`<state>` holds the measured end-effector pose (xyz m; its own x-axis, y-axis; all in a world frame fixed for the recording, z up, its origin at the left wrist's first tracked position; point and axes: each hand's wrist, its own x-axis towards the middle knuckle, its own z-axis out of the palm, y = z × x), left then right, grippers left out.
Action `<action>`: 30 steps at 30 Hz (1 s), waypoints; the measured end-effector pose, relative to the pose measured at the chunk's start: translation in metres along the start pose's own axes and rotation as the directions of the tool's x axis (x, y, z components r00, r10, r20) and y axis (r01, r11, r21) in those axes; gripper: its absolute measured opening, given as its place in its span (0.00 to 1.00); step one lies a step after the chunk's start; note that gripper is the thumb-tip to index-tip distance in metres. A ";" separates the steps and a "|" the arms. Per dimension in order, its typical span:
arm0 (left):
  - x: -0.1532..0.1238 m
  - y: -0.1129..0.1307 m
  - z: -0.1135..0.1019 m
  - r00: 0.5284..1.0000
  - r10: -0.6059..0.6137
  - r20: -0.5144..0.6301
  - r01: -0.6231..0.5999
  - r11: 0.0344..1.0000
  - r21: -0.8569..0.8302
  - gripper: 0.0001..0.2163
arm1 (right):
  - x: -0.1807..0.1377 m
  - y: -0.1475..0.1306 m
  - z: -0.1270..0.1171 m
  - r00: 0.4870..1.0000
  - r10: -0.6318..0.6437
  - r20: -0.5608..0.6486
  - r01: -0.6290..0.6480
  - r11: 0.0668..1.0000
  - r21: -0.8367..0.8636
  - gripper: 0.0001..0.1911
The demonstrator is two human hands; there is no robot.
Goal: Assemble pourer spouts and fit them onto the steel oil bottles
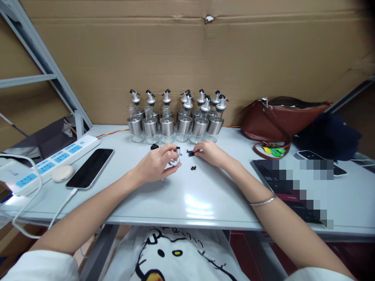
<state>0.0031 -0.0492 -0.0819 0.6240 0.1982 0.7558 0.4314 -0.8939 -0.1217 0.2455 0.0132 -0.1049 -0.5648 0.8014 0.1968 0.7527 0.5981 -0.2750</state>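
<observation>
My left hand [158,162] is closed around a small white and silver pourer cap [175,159], held just above the pale table [187,203]. My right hand [209,153] pinches a small black part [191,153] close to the cap. Another small black piece [193,168] lies on the table between my hands, and a black round part [154,146] sits behind my left hand. Several glass and steel dispenser bottles [175,125] with pourer tops stand in rows just beyond my hands.
A black phone [90,168] on a cable, a white oval case [63,173] and a white power strip [52,162] lie at the left. A brown leather bag [278,117], a dark tablet [281,187] and another phone [310,155] are at the right. Cardboard lines the back.
</observation>
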 end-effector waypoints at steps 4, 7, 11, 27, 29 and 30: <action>0.000 0.001 0.002 0.999 0.020 0.037 -0.020 1.000 0.014 0.05 | -0.001 0.003 0.002 0.998 0.061 -0.025 -0.062 0.998 -0.029 0.07; -0.002 0.000 0.003 0.993 0.027 0.116 -0.027 1.000 0.003 0.05 | -0.004 0.003 -0.002 0.996 0.086 -0.030 -0.087 0.995 -0.051 0.06; -0.003 -0.001 0.004 0.974 -0.008 0.226 0.018 0.999 -0.043 0.04 | -0.008 -0.009 -0.016 0.992 0.068 -0.102 -0.072 0.997 -0.036 0.09; -0.001 0.002 0.004 0.961 -0.033 0.273 0.053 0.996 -0.067 0.06 | -0.014 -0.058 -0.018 0.994 -0.088 -0.060 0.107 0.815 0.569 0.27; -0.001 0.003 0.005 0.966 -0.005 0.258 0.012 1.000 -0.024 0.08 | -0.015 -0.059 -0.020 0.994 -0.093 -0.060 0.111 0.807 0.580 0.28; -0.001 0.003 0.005 0.967 0.008 0.255 -0.010 1.000 0.005 0.09 | -0.015 -0.059 -0.022 0.994 -0.092 -0.057 0.108 0.797 0.594 0.28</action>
<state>0.0068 -0.0502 -0.0860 0.7730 0.2868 0.5659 0.4283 -0.8939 -0.1320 0.2168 -0.0341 -0.0711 -0.6119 0.7419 0.2742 0.3382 0.5589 -0.7572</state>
